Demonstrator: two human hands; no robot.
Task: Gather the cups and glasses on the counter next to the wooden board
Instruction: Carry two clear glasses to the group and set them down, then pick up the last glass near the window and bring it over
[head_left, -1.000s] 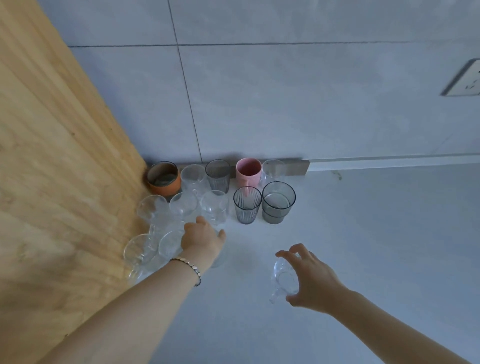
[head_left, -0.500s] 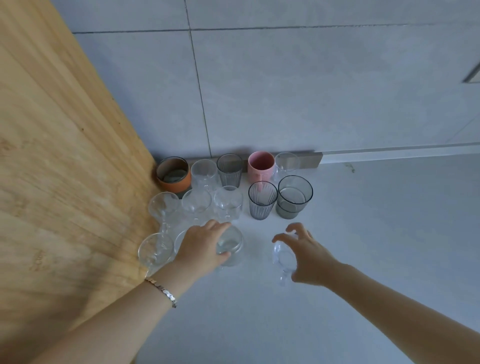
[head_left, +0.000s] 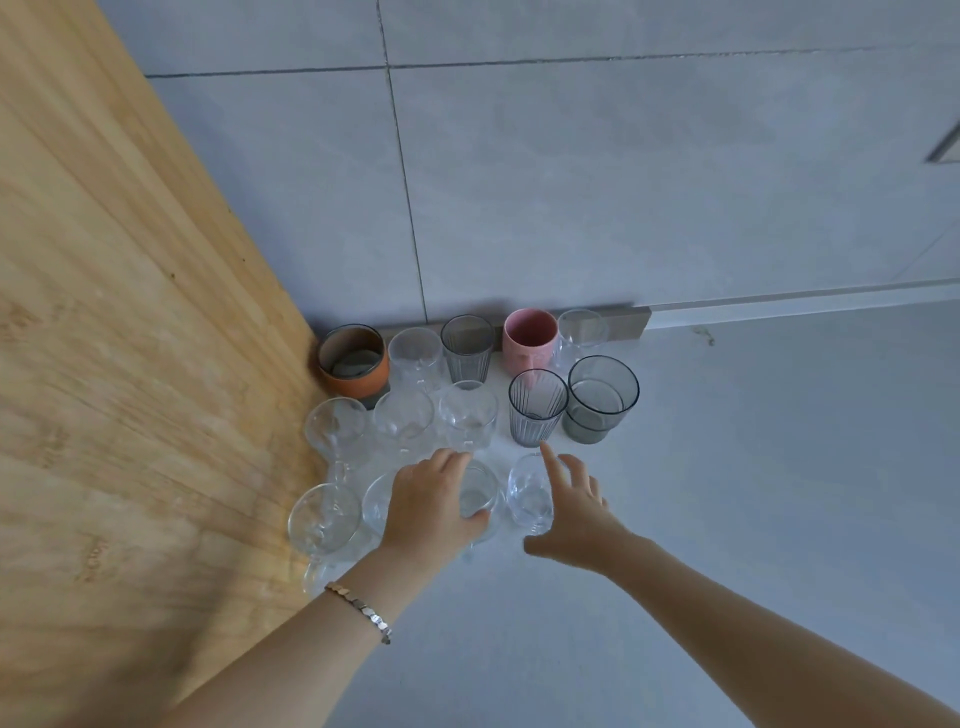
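Several cups and glasses stand clustered on the grey counter (head_left: 727, 519) against the upright wooden board (head_left: 130, 364). Among them are a terracotta cup (head_left: 353, 364), a pink cup (head_left: 530, 340), a ribbed grey glass (head_left: 536, 410) and a smoky tumbler (head_left: 600, 400); the others are clear. My left hand (head_left: 428, 506) grips a wide clear glass (head_left: 480, 499) from above at the front of the cluster. Just right of it stands a small clear glass (head_left: 527, 499). My right hand (head_left: 579, 512) lies against its right side with fingers spread and index finger straight.
A grey tiled wall (head_left: 571, 182) rises behind the cluster, with a low strip along its foot. Two clear stemmed glasses (head_left: 324, 519) stand closest to the board at the front left. A bracelet is on my left wrist.
My right hand brought the small clear glass forward and left into the cluster, and it now stands beside the wide glass. My left hand stayed on the wide glass.
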